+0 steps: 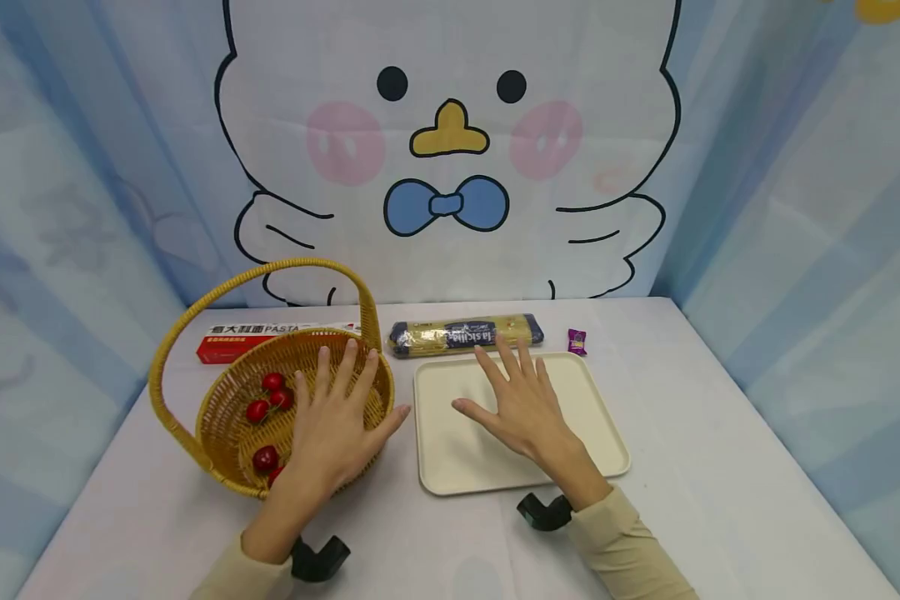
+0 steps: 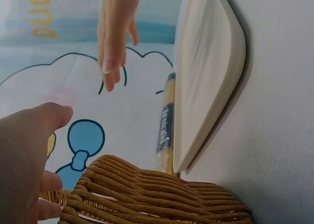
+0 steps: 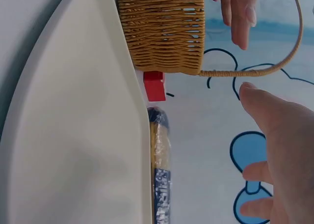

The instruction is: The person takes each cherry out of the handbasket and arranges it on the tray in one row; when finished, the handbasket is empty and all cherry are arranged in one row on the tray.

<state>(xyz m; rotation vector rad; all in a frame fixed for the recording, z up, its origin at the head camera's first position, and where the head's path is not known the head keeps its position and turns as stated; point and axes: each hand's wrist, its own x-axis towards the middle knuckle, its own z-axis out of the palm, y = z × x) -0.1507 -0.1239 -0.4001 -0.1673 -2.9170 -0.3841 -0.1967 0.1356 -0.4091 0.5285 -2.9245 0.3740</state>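
Observation:
My left hand (image 1: pixel 337 417) hovers open, fingers spread, over a woven yellow basket (image 1: pixel 217 400) that holds several red cherries (image 1: pixel 267 396). The basket's rim (image 2: pixel 147 194) shows below my left hand (image 2: pixel 24 160) in the left wrist view. My right hand (image 1: pixel 517 400) is open with straight fingers above a cream tray (image 1: pixel 450 450), holding nothing. In the right wrist view my right hand (image 3: pixel 279 150) floats beside the tray (image 3: pixel 73 135) and the basket (image 3: pixel 162 27).
A pasta bag (image 1: pixel 465 334) lies behind the tray, a red pasta box (image 1: pixel 255 342) behind the basket, and a small purple candy (image 1: pixel 577 341) to the right. The basket's tall handle (image 1: pixel 270 275) arches up. A cartoon backdrop stands at the table's far edge.

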